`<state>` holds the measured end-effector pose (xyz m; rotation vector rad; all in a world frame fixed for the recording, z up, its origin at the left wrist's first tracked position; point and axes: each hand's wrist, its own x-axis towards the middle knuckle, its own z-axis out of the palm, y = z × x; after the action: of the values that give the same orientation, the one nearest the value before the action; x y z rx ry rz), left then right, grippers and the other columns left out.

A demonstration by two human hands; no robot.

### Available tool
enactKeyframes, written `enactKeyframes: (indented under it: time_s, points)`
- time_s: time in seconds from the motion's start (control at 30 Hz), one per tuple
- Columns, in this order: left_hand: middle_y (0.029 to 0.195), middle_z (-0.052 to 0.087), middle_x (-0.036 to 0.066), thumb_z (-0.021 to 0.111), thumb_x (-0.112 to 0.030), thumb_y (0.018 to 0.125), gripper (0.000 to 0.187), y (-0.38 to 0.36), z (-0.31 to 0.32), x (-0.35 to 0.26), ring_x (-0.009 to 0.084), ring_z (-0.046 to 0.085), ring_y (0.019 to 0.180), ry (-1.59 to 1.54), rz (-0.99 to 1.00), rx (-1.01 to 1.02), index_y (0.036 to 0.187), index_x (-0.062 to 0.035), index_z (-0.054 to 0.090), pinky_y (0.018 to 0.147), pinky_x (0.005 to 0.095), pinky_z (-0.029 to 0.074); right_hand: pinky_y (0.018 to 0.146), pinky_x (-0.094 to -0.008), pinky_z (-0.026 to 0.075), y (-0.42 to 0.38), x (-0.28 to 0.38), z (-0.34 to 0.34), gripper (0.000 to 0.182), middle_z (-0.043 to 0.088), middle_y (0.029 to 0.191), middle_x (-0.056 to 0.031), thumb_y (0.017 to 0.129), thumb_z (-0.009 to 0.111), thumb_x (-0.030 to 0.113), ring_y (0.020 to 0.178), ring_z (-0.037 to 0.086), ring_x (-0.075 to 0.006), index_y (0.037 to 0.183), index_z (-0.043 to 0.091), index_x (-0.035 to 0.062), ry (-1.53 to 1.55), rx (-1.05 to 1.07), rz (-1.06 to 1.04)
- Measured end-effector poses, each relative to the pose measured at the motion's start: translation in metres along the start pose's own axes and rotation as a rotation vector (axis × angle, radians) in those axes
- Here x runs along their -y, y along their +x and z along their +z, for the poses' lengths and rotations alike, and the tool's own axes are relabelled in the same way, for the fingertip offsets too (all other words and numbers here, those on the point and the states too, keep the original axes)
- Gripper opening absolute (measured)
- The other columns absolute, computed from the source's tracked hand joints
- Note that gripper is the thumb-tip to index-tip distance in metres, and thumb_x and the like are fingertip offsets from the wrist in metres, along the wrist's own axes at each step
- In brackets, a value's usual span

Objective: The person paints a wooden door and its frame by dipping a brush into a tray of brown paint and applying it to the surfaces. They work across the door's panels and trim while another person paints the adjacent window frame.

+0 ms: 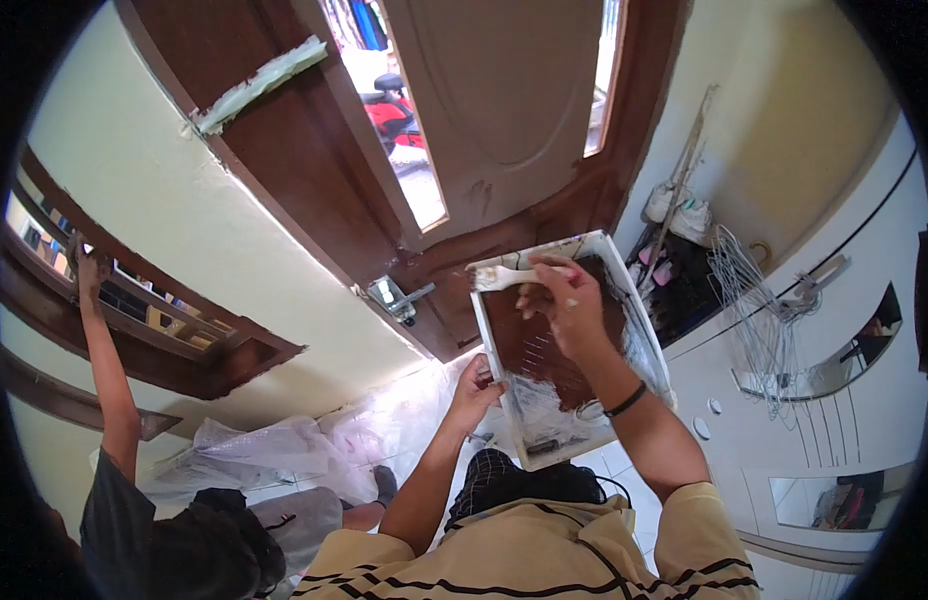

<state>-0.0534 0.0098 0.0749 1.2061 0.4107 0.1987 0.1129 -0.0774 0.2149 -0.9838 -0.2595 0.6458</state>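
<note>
My right hand (564,305) grips the handle of a white paintbrush (499,279), held over the upper left corner of a white tray. Brown paint (524,335) covers much of the inside of the tray (488,330). My left hand (474,393) holds the tray by its left wall, the fingers wrapped round the edge. Beyond the tray stands a brown wooden door (484,120) with a metal handle (399,300) at its lower left.
A co-worker (164,530) at the left reaches one arm up to a brown window frame (154,335). Plastic sheeting (254,450) lies along the wall base. Wire racks (749,310) and a white cabinet (724,450) stand at the right.
</note>
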Motion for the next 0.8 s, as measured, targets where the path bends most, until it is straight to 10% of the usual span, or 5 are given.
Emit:
enactKeyframes:
  time_s: [0.37,0.5,0.8]
  points:
    - [0.101,0.061,0.007,0.061,-0.007,0.086,0.038,0.034,-0.05,0.018,0.0151,0.062,0.083,0.064,-0.059,0.104,0.121,-0.0037,0.045,0.066,0.0291,0.052,0.051,-0.0268,0.054,0.097,-0.17,0.089,0.017,0.065,0.068,-0.0103,0.089,0.06,0.011,0.058,0.065,-0.0155,0.085,0.059,-0.0052,-0.675,-0.339,-0.327]
    - [0.116,0.056,0.01,0.063,-0.01,0.087,0.039,0.038,-0.063,0.017,0.0146,0.057,0.1,0.504,0.454,0.017,0.121,-0.0022,0.046,0.077,0.0273,0.049,0.056,-0.0262,0.055,0.104,-0.195,0.108,0.017,0.065,0.071,-0.0104,0.089,0.062,0.01,0.062,0.066,-0.0147,0.083,0.057,-0.005,-0.673,-0.392,-0.363]
    - [0.117,0.053,0.009,0.062,-0.01,0.087,0.04,0.048,-0.083,0.022,0.0144,0.051,0.106,0.377,0.252,0.117,0.122,-0.0025,0.045,0.086,0.0287,0.045,0.069,-0.0296,0.058,0.054,-0.136,0.152,0.013,0.063,0.087,-0.017,0.092,0.054,0.007,0.077,0.067,-0.0203,0.094,0.049,-0.0049,-0.062,-0.326,-0.387]
